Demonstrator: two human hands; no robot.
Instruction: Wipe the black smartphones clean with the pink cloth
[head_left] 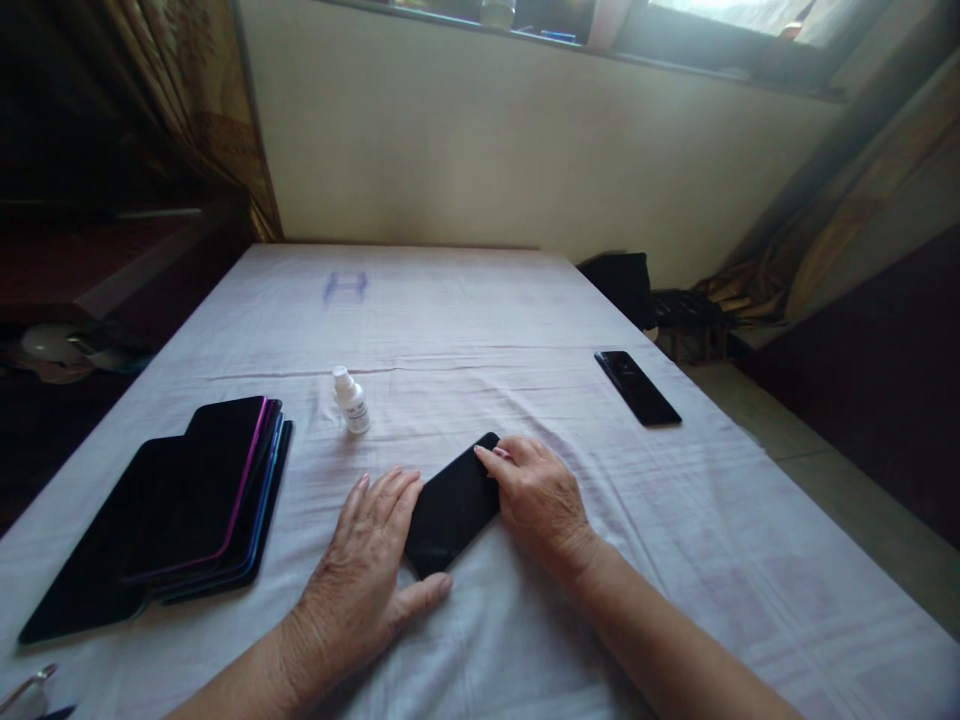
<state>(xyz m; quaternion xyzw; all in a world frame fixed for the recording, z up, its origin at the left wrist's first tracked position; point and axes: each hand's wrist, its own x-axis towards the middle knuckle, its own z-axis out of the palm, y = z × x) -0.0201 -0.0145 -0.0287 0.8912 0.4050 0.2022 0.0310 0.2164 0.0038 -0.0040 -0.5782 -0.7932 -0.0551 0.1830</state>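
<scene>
Head view. Both hands rest on a white cloth-covered table [450, 300], flanking a black smartphone [452, 505] that lies flat and diagonal between them.

Left hand [367, 575]: palm down, fingers spread and relaxed, flat on the cloth. Fingertips and the thumb side touch the phone's lower-left long edge; the thumb reaches under its near corner. Not clamped, bracing only.

Right hand [541, 500]: fingers curled loosely, tips lying on the phone's upper-right edge near its far corner. Something pale pink shows at the forefinger tip; too small to tell what it is. Pressing, not gripping.

Handling judgement: the phone looks thin, rigid and glossy, so likely light but slick, and the glass face is fragile. Lying flush on soft cloth, it offers little edge to get under. The best hold seems to be the two long edges, pinched between thumb and fingers, off the glass.

Around the fingers:
- Just beyond the left fingertips, apart from them, a small white dropper bottle [351, 400] stands upright.
- Well left of the left hand, a stack of dark phones or tablets [191, 505] with pink and blue edges.
- Well beyond the right fingers, toward the table's right edge, a second black phone [637, 387] lies flat.
- At the near-left corner, a metallic tool tip [28, 685], partly cut off.
</scene>
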